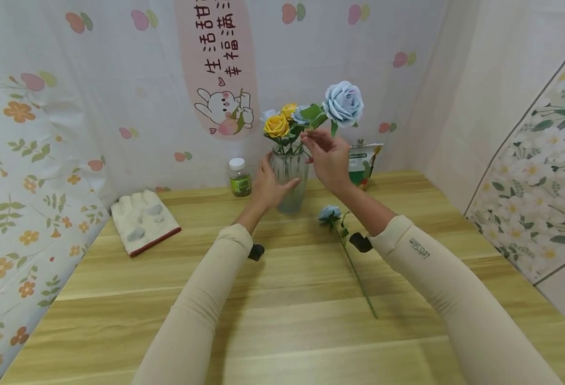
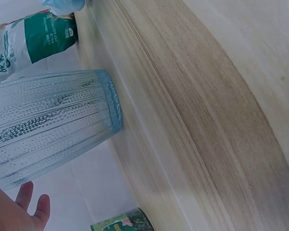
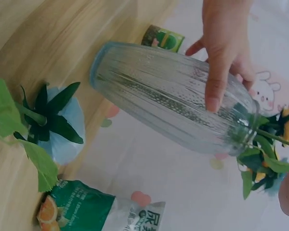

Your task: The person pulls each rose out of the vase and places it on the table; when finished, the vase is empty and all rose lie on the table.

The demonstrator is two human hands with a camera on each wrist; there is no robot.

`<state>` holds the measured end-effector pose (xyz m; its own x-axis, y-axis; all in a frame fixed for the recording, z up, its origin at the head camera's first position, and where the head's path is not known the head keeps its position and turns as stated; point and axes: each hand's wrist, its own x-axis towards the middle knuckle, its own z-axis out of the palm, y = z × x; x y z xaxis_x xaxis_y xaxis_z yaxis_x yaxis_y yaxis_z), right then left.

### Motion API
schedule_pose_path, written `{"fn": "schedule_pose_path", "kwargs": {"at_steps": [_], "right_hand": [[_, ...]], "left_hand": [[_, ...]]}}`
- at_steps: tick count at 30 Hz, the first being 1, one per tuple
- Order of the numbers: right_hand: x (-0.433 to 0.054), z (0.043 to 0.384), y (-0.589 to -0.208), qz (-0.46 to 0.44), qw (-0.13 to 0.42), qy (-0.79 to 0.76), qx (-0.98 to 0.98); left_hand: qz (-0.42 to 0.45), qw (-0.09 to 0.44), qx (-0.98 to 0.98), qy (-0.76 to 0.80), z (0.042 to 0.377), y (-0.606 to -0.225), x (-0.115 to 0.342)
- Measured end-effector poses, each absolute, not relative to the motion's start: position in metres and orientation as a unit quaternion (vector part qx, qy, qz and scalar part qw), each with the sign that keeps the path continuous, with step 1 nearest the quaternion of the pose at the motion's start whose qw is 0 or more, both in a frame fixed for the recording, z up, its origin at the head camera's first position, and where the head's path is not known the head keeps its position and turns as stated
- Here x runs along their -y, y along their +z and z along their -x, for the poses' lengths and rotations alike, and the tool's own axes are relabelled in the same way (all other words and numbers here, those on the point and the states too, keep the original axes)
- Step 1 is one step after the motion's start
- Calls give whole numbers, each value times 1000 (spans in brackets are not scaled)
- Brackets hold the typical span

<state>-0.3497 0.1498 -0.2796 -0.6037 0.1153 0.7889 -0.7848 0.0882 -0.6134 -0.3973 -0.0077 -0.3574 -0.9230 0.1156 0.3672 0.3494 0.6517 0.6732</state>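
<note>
A ribbed clear glass vase (image 1: 290,184) stands upright at the back of the table, holding yellow roses (image 1: 276,126) and blue roses. My left hand (image 1: 266,184) grips its upper left side, thumb across the front, as the right wrist view also shows at the thumb (image 3: 215,89). Above the vase's mouth, my right hand (image 1: 329,160) pinches the stem of a large blue rose (image 1: 343,104), whose bloom tilts up to the right. Another blue rose (image 1: 329,213) lies on the table below my right forearm, its long green stem pointing toward me.
Left of the vase is a small white-capped jar (image 1: 239,179). Behind my right hand stands a green and white pouch (image 1: 361,163). A white work glove (image 1: 144,220) lies at the table's left. Patterned cloth walls (image 1: 140,96) close off the back and sides.
</note>
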Motion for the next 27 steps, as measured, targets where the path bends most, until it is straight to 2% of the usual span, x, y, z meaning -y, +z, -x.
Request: {"fn": "schedule_pose_path", "kwargs": {"at_steps": [13, 21, 27], "right_hand": [[-159, 340, -268, -286, 395, 612, 623], [-164, 331, -265, -271, 377, 625, 628], [-167, 323, -264, -286, 390, 617, 621]], "left_hand": [[132, 151, 897, -393, 397, -356, 7], [130, 152, 899, -391, 397, -355, 7], [128, 145, 899, -392, 395, -355, 7]]}}
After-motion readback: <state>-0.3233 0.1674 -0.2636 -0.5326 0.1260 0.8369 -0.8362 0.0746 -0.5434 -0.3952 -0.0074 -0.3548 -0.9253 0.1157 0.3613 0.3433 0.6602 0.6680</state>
